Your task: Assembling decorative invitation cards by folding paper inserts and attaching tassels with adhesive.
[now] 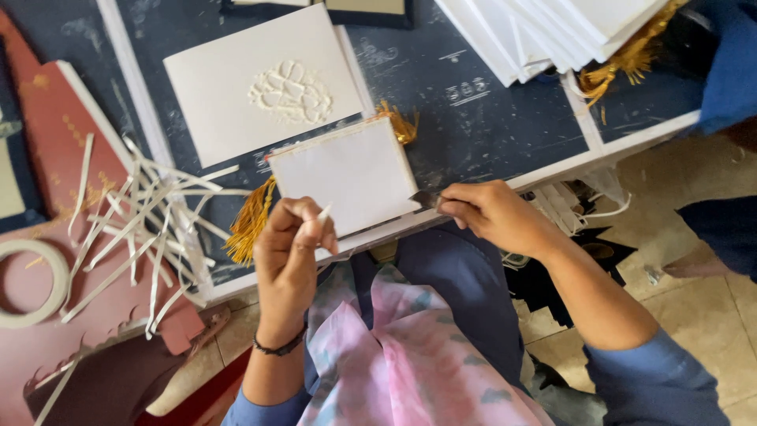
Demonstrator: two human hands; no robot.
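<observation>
The white card (347, 175), lying at the near table edge (552, 170), looks light, stiff and easily creased, so the left hand (290, 244) pinches a thin paper strip (323, 212) while the right hand (493, 214) pinches a small blade (426, 199) at its right corner.

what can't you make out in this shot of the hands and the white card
Head view, the only one:
- Small dark tool at the white rectangular card corner: right hand fingers cover most of it, kind unclear.
- Thin white strip in the left hand: lower end hidden in the fist.
- Stack of white cards: cut off by the top edge.
- White tape roll: cut by the left edge.
</observation>
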